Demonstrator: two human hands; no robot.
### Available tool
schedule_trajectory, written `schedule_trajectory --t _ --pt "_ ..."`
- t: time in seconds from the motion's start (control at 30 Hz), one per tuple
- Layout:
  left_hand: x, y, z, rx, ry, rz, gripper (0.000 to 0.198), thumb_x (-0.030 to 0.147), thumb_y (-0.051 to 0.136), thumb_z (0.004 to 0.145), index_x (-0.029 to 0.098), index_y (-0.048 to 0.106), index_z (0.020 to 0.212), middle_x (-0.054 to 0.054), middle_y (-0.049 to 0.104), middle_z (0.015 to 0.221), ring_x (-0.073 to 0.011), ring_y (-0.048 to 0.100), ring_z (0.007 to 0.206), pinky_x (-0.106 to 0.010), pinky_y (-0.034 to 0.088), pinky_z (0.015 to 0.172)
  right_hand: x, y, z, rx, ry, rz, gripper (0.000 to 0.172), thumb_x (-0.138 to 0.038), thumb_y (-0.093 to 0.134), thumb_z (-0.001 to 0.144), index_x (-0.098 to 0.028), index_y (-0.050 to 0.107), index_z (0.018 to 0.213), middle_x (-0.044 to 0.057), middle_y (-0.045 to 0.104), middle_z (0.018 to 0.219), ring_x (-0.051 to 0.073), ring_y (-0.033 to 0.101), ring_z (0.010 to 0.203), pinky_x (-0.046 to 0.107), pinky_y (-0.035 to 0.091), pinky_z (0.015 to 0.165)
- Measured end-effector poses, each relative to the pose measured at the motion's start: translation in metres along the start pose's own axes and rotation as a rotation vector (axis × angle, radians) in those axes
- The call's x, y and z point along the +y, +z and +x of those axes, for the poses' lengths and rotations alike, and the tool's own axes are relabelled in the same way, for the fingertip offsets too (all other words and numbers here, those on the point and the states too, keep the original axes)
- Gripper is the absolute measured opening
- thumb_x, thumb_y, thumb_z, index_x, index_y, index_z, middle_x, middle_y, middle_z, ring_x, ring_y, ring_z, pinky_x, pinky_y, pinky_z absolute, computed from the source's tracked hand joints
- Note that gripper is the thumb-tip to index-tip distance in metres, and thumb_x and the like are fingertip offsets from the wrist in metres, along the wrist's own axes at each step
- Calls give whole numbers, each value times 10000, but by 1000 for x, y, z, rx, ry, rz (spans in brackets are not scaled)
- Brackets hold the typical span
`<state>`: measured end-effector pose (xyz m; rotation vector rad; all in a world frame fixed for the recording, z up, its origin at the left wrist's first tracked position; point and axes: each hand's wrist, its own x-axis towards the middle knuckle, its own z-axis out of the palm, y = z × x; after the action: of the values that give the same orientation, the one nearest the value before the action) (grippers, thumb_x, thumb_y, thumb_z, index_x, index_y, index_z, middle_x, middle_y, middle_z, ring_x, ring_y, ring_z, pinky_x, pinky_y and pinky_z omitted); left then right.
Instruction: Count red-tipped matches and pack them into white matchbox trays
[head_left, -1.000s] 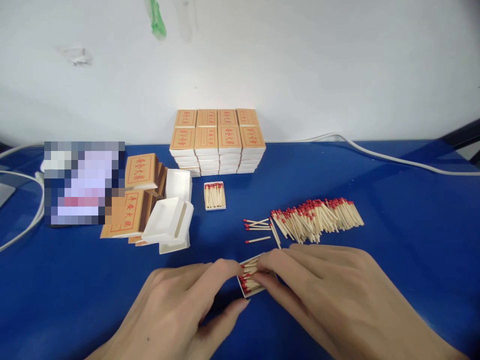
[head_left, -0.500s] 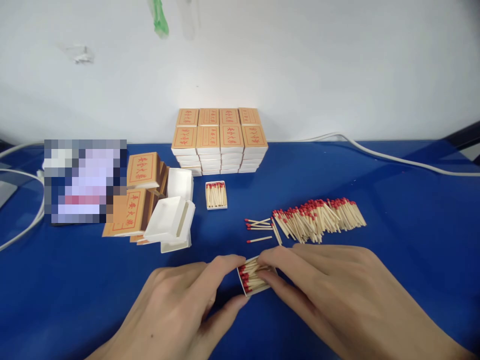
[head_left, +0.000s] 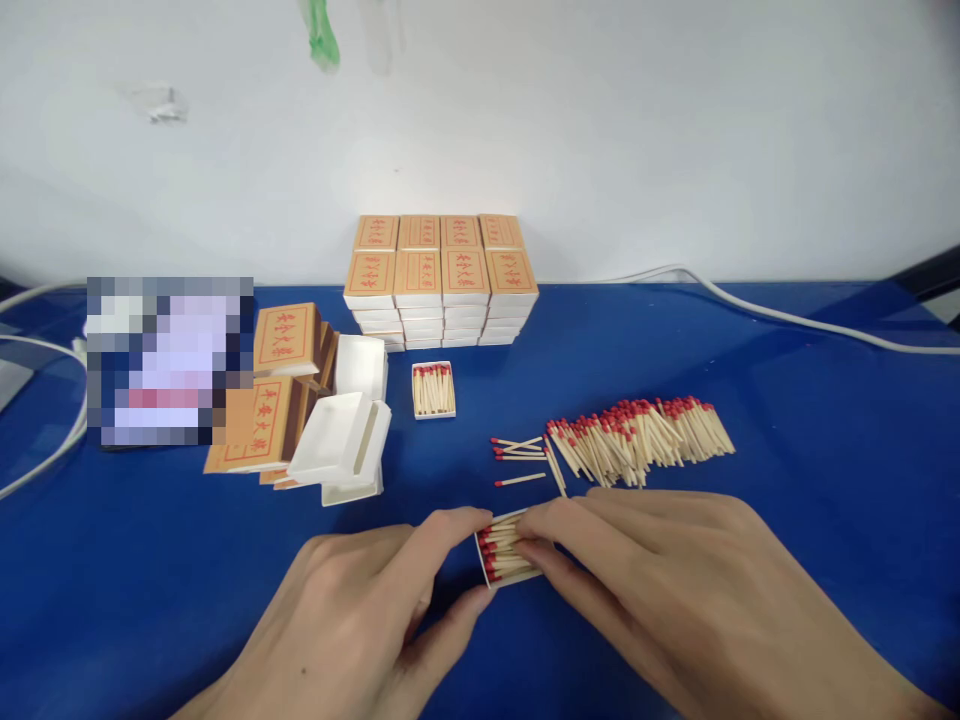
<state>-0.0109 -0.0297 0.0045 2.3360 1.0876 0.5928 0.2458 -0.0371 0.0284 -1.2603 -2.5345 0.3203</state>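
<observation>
A small white matchbox tray (head_left: 504,555) filled with red-tipped matches lies on the blue table (head_left: 825,480) near the front. My left hand (head_left: 360,610) pinches the tray's left end between thumb and forefinger. My right hand (head_left: 675,590) rests over its right side, fingertips pressed on the matches inside. Just behind lies a loose heap of matches (head_left: 641,437), with a few stray matches (head_left: 517,455) to its left.
Another filled tray (head_left: 433,389) sits farther back. Stacked orange matchboxes (head_left: 442,280) stand by the wall. Empty white trays (head_left: 341,445) and orange sleeves (head_left: 277,385) are piled at the left. White cables (head_left: 787,315) run along the back edge.
Both hands stay at the tray; the fingers have shifted slightly over the matches. Nothing else has moved.
</observation>
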Motion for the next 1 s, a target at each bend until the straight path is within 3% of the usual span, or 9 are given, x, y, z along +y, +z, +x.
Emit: schedule_trajectory --t 0.17,0.27,0.4,0.67,1.0 --pt "-1 0 0 -8 3 16 275 287 682 1097 285 597 1359 133 465 683 -79 486 471 -189 443 484 1 3 0 56 29 5 208 -210 510 1149 -208 717 1171 37 830 1013 158 721 682 316 459 544" --pt "-1 -1 -1 -5 14 25 287 281 674 1095 277 595 1371 131 466 684 -84 479 467 -193 440 478 3 1 0 160 81 -56 173 -206 546 1150 -216 713 1197 -5 785 872 155 723 664 314 460 584" --pt "-1 -2 -1 -5 10 24 258 288 667 1094 283 604 1344 134 452 672 -82 472 452 -194 423 459 6 -3 0 282 239 -256 203 -274 533 1150 -223 718 1083 -38 645 648 154 584 462 340 396 541" --pt "-1 -2 1 -13 -2 18 256 296 685 1082 286 613 1327 141 477 649 -76 486 434 -180 411 434 10 2 1 211 321 -333 276 -328 498 1110 -253 714 956 -21 652 599 195 583 395 334 329 467" --pt "-2 -1 1 -5 -2 21 276 290 681 1081 291 612 1348 142 459 661 -74 471 438 -192 403 442 10 2 -1 221 340 -339 260 -301 494 1080 -270 711 940 -42 629 541 228 586 357 346 308 441"
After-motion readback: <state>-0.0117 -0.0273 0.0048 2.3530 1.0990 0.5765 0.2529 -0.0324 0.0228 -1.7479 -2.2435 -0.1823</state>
